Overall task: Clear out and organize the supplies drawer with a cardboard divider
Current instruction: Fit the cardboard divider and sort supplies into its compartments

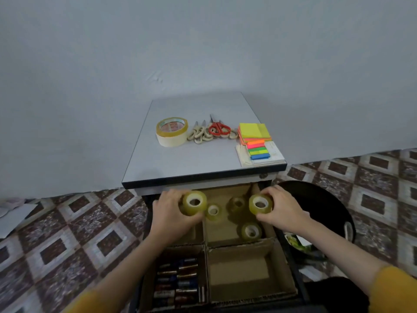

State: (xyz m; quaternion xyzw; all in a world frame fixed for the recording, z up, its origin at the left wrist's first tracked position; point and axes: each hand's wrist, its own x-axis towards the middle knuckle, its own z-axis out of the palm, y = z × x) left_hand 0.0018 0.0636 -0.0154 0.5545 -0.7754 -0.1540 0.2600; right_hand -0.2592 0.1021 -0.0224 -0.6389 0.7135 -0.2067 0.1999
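No text is legible; the red print inside the large tape roll (172, 127) is too blurred to read.

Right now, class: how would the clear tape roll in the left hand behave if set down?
The clear tape roll probably stays stiff: the left hand grips it without visible denting. Round, so it may roll on its rim; flat, like the loose roll in the cardboard divider, it should sit still.

I wear a mustard-yellow top with plain sleeves. My left sleeve (86, 301) and right sleeve (393, 290) show only at the bottom corners, each ending partway up the arm; my forearms, left grip (171, 213) and right grip (284, 211) are bare.
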